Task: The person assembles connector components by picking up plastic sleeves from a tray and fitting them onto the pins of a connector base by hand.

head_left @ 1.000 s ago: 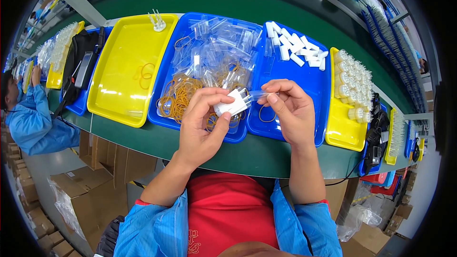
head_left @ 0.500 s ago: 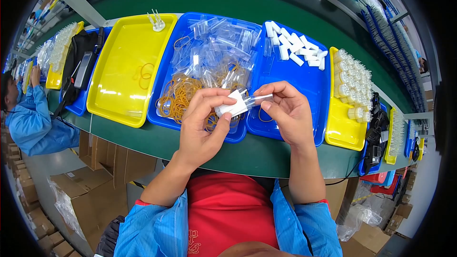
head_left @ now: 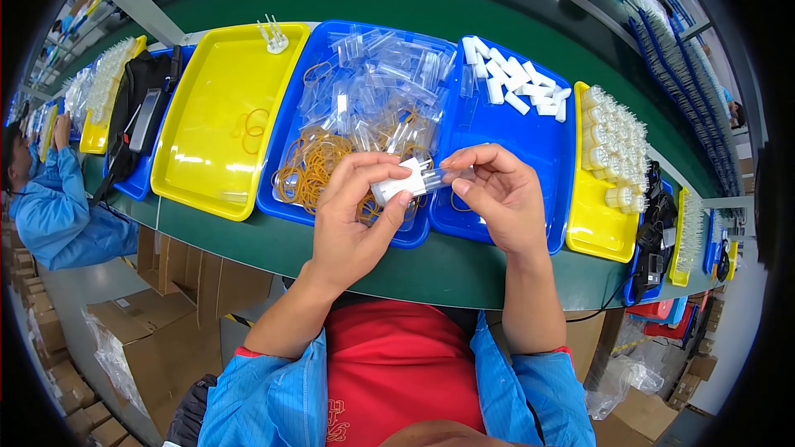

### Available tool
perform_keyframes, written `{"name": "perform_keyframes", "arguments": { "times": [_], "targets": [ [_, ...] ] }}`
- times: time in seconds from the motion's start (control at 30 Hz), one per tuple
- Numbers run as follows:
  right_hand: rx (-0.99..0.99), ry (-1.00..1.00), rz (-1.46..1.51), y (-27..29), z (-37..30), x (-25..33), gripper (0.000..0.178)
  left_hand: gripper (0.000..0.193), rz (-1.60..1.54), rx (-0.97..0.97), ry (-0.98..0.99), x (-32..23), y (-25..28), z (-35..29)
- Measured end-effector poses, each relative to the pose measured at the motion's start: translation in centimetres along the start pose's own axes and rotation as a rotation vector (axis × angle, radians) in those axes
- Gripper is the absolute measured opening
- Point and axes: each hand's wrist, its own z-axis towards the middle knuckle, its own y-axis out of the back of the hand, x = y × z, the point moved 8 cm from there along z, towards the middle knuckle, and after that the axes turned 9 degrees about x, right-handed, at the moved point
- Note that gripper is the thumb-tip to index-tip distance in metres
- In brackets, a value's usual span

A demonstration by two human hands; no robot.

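Observation:
My left hand (head_left: 352, 211) pinches a small white plug-like block (head_left: 401, 185) between thumb and fingers, above the front of the middle blue tray. A clear plastic sleeve (head_left: 436, 178) sticks out from the block's right side; whether it wraps the block or only its end is hard to tell. The thumb and fingers of my right hand (head_left: 507, 203) close on the sleeve's far end, partly hiding it. Beneath my hands, the middle blue tray (head_left: 269, 199) holds a heap of clear plastic sleeves (head_left: 385, 74) and tan rubber bands (head_left: 310, 167).
To the right, a blue tray (head_left: 542, 165) holds white blocks (head_left: 517, 76); beyond it, a yellow tray (head_left: 598, 238) carries round whitish pieces (head_left: 609, 145). On the left, a yellow tray (head_left: 203, 116) contains a white pronged piece (head_left: 272, 38) and rubber bands (head_left: 253, 131). A co-worker (head_left: 70, 199) sits far left.
The white block has turned slightly in my left fingers, showing more of its face. Less of the sleeve's far end shows at my right fingertips. Both hands stay nearly in place.

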Motion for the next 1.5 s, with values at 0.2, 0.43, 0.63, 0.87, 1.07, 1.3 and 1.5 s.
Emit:
{"name": "perform_keyframes", "arguments": {
  "times": [0.2,0.43,0.63,0.87,1.07,1.3,1.5],
  "targets": [
    [-0.042,-0.002,-0.062,-0.1,-0.1,-0.2,0.026,0.027,0.025,0.084,-0.025,-0.1,-0.4,0.0],
    [-0.037,0.014,-0.021,-0.1,-0.1,-0.1,0.029,0.027,0.02,0.075,-0.017,-0.1,-0.3,0.1],
    [-0.047,-0.011,0.003,-0.4,-0.1,-0.2,0.03,0.027,0.018,0.054,-0.006,0.1,-0.2,0.2],
    [-0.067,0.004,-0.081,-0.7,-0.2,-0.1,0.031,0.027,0.091,0.041,-0.066,0.0,0.0,0.1],
    [-0.065,0.013,-0.11,-0.7,-0.2,0.1,0.032,0.027,0.141,0.044,-0.068,-0.2,0.1,0.0],
    [-0.049,-0.016,-0.106,-0.7,-0.2,0.1,0.032,0.024,0.158,-0.035,-0.095,-0.8,0.3,0.2],
    [-0.044,-0.004,-0.071,-0.7,-0.4,-0.1,0.033,0.024,0.178,-0.018,-0.124,-1.2,0.3,0.2]
  ]
}}
